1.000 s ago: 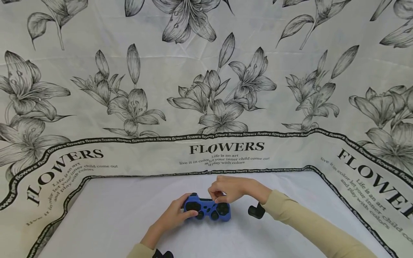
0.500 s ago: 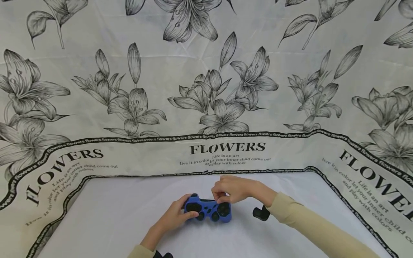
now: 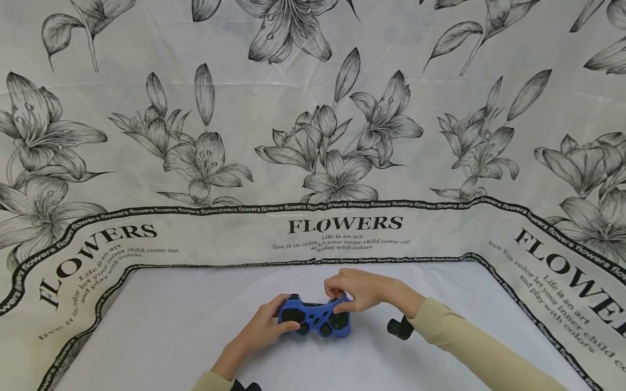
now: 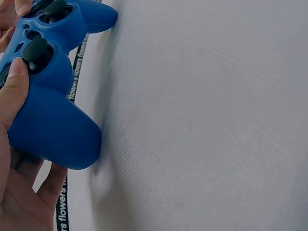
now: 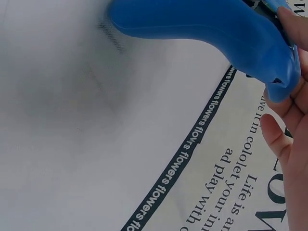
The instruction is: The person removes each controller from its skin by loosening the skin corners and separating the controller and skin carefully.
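A blue game controller point(image 3: 319, 309) with black sticks and buttons is held at the middle of the white table, its face toward me. My left hand point(image 3: 264, 324) grips its left side. In the left wrist view the left thumb point(image 4: 18, 72) lies beside a thumbstick, with fingers under the blue grip point(image 4: 57, 130). My right hand point(image 3: 361, 289) pinches the controller's upper right edge, thumb on the face and curled fingers behind. The right wrist view shows fingers point(image 5: 294, 103) at the blue corner, which has a small slit in it.
White cloth covers the table point(image 3: 171, 326). Behind it and along both sides stands a floral fabric screen point(image 3: 244, 233) with black printed lettering. A small black device point(image 3: 400, 328) is at the right wrist, another point(image 3: 244, 386) at the left.
My right hand has shifted slightly right along the controller's upper edge, and its thumb now lies on the right face. The left hand and the controller have barely moved.
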A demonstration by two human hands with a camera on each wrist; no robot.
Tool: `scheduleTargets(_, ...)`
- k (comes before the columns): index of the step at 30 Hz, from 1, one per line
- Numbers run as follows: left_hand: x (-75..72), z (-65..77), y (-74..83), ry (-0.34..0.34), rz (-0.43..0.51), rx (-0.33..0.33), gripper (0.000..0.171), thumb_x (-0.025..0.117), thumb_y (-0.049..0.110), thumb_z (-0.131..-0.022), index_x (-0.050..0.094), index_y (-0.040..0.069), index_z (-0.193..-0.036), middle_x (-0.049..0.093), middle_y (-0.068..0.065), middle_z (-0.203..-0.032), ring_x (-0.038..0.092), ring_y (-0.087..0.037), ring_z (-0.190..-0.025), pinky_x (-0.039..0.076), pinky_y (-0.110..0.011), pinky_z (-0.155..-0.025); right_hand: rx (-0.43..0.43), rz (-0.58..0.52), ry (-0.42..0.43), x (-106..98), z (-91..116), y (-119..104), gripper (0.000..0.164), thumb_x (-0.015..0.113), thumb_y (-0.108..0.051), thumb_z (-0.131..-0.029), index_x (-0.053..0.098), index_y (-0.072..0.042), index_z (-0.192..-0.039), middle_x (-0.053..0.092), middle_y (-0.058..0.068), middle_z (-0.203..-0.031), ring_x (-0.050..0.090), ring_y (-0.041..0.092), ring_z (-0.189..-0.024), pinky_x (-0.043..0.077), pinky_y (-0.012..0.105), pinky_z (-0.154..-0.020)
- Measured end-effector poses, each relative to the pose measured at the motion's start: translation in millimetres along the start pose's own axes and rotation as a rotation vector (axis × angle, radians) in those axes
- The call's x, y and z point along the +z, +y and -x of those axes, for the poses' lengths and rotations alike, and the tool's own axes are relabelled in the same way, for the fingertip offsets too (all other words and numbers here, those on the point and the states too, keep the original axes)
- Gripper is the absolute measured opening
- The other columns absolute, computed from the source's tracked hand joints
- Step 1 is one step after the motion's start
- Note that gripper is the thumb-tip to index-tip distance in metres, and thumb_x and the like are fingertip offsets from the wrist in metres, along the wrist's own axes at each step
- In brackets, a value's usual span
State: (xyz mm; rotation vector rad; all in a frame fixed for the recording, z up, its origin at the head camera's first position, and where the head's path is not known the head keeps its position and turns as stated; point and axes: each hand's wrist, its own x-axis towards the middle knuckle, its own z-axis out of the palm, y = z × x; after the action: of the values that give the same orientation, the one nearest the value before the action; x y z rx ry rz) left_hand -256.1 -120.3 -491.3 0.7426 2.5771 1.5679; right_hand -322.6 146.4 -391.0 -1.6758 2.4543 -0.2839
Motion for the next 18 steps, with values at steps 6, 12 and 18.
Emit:
scheduleTargets(6, -0.3, 1.1, -3.5, -0.012, 0.001, 0.007, 0.054, 0.070, 0.032, -0.087, 0.050, 0.005, -0.130, 0.066, -0.009, -0.117, 0.064, -0.020, -0.105, 0.051, -0.032, -0.093, -0.001, 0.000, 0.015, 3.2, 0.9, 2.6, 0.025, 0.067, -0.037, -0.088, 0.048, -0.021, -0.087, 0.047, -0.008, -0.072, 0.034, -0.001, -0.067, 0.027, 0.018, -0.070)
scheduleTargets(12, -0.6, 1.8, -3.1, -0.014, 0.017, -0.004, 0.053, 0.070, 0.030, -0.087, 0.050, 0.005, -0.130, 0.066, -0.009, -0.116, 0.064, -0.021, -0.105, 0.052, -0.034, -0.093, 0.027, -0.009, 0.025, 4.8, 3.7, 2.8, 0.024, 0.067, -0.036, -0.088, 0.048, -0.021, -0.086, 0.044, -0.011, -0.072, 0.035, 0.000, -0.068, 0.028, 0.019, -0.069)
scheduleTargets(18, -0.8, 1.6, -1.6, -0.009, 0.035, -0.006, 0.051, 0.071, 0.025, -0.087, 0.050, 0.006, -0.130, 0.066, -0.008, -0.117, 0.063, -0.020, -0.106, 0.052, -0.037, -0.094, 0.031, -0.011, 0.071, 7.6, 8.2, 1.8, 0.020, 0.065, -0.035, -0.089, 0.052, -0.021, -0.085, 0.047, -0.011, -0.070, 0.044, 0.005, -0.065, 0.031, 0.016, -0.066)
